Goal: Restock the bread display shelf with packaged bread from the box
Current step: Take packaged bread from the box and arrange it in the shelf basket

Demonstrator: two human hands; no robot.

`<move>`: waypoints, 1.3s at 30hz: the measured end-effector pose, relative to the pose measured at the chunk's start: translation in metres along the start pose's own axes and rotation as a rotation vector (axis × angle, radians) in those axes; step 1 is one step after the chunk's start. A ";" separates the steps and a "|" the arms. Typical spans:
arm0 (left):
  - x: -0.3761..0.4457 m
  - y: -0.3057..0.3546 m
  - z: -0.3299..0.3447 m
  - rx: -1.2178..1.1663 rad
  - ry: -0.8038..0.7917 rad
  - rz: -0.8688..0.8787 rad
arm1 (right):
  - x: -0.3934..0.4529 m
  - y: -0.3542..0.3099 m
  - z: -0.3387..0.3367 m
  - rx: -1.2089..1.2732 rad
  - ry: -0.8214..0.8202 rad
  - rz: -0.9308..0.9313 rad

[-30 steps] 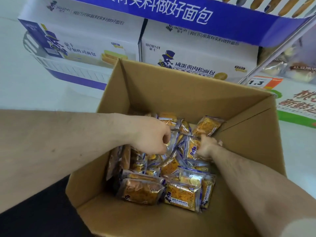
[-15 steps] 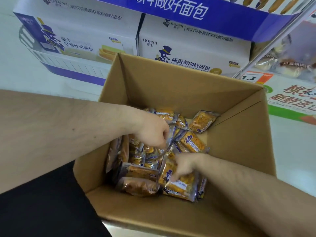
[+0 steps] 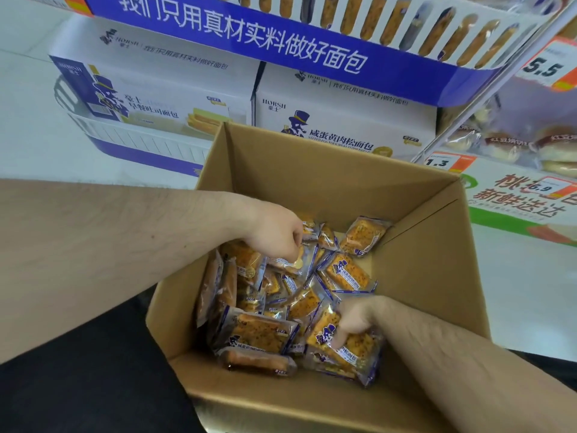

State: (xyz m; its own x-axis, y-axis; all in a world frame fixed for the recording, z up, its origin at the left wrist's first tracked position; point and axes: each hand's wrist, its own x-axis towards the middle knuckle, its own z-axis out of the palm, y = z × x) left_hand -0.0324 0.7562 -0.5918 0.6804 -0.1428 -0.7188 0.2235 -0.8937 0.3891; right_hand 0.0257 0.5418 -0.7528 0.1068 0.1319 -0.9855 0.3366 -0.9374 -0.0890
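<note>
blue shelf banner (image 3: 281,42): 我们只用真材实料做好面包 | right white carton (image 3: 337,126): HORSH, 咸蛋黄肉松面包 | left white carton (image 3: 150,98): HORSH | price tags: 1.3 (image 3: 438,162), 5.5 (image 3: 544,68), 6.9 (image 3: 544,189)

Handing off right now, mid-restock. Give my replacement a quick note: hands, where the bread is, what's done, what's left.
Left hand: down in the cardboard box, fingers curled on packets at the far side.
Right hand: grips a bread packet at the near right of the pile.
Many packets remain in the box; none lifted out yet.
Display shelf above already holds bread.
Left: lift packets out and place them on the shelf.
</note>
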 end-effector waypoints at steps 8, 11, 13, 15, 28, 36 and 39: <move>0.001 -0.003 -0.007 -0.438 0.237 -0.167 | -0.078 0.024 -0.068 1.036 0.073 -0.444; -0.002 -0.001 -0.008 -0.874 0.336 -0.233 | -0.104 0.006 -0.076 1.353 0.059 -0.698; 0.000 -0.001 -0.005 -1.106 0.205 -0.160 | -0.116 -0.010 -0.076 1.470 0.081 -0.809; 0.002 -0.002 0.000 -1.275 0.165 -0.085 | -0.127 -0.030 -0.074 1.508 0.096 -0.866; -0.019 -0.015 0.017 -1.211 0.306 0.110 | -0.110 -0.108 -0.053 1.219 0.345 -0.728; -0.026 -0.040 0.010 -1.304 0.368 -0.052 | -0.019 -0.102 0.002 0.365 0.469 -0.332; -0.027 -0.042 0.011 -1.299 0.360 -0.075 | 0.010 -0.117 0.046 0.042 0.348 -0.271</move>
State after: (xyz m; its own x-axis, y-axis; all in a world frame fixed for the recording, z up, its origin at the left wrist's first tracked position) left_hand -0.0680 0.7927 -0.5946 0.7366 0.1854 -0.6504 0.6252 0.1799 0.7594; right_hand -0.0555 0.6378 -0.7590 0.3308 0.4688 -0.8190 0.3584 -0.8653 -0.3505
